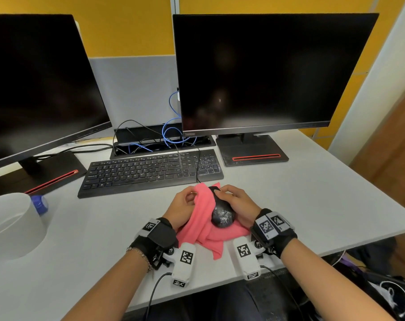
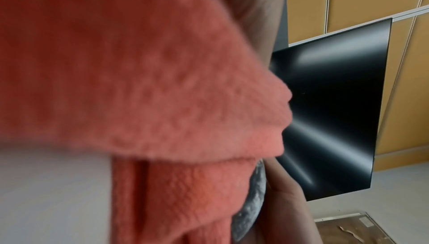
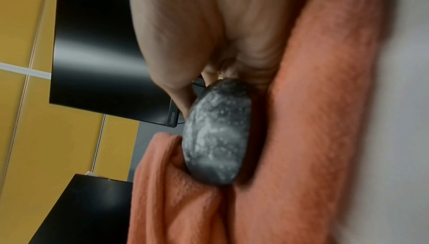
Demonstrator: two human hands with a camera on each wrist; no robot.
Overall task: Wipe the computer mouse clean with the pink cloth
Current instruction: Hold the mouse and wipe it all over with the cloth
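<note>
A black computer mouse (image 1: 221, 213), dusted with white smears on its rear, lies on the pink cloth (image 1: 202, 232) near the desk's front edge. My right hand (image 1: 235, 201) grips the mouse from the right, fingers curled over its front. My left hand (image 1: 184, 203) holds a fold of the cloth against the mouse's left side. The right wrist view shows the smeared mouse (image 3: 216, 134) between the palm and the cloth (image 3: 313, 138). In the left wrist view the cloth (image 2: 139, 82) fills most of the picture, with a sliver of the mouse (image 2: 252, 200) beside it.
A black keyboard (image 1: 150, 172) lies just behind the hands, its cable running to the mouse. Two dark monitors (image 1: 261, 72) stand at the back with cables between them. A white roll (image 1: 9, 223) and a blue-capped bottle (image 1: 40, 203) sit at the left.
</note>
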